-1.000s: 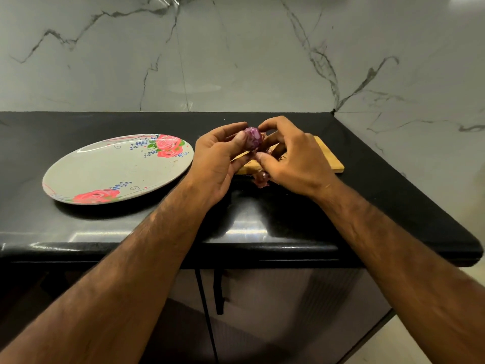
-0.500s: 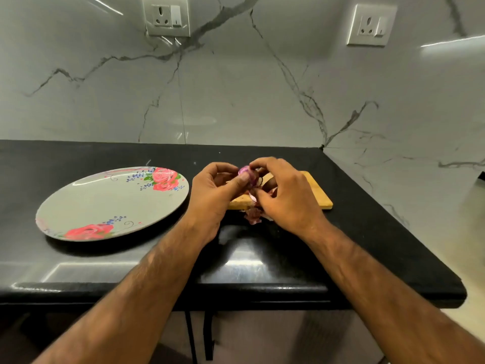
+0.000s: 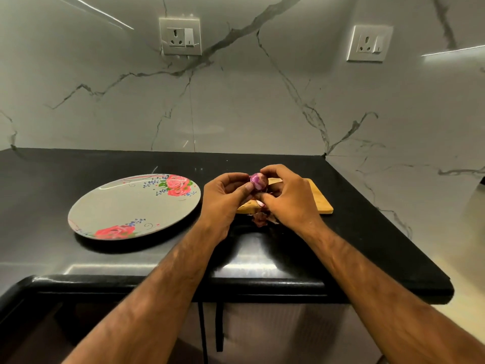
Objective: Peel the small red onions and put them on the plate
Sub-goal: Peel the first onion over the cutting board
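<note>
Peeling step, approx. mid-way by my read. The small red onion (image 3: 258,181) sits betw. both grips, raised above the table (image 3: 367,232). Left grip (image 3: 225,198) & right grip (image 3: 288,198) both pinch it w/ curled fingertips, glossy purple showing. Next: strip any last skin, then carry it left of the grips to the plate (image 3: 105,206); nothing stands betw. Peel scraps (image 3: 262,219) lie just below the grips, wooden board (image 3: 320,198) under the right one.
</note>
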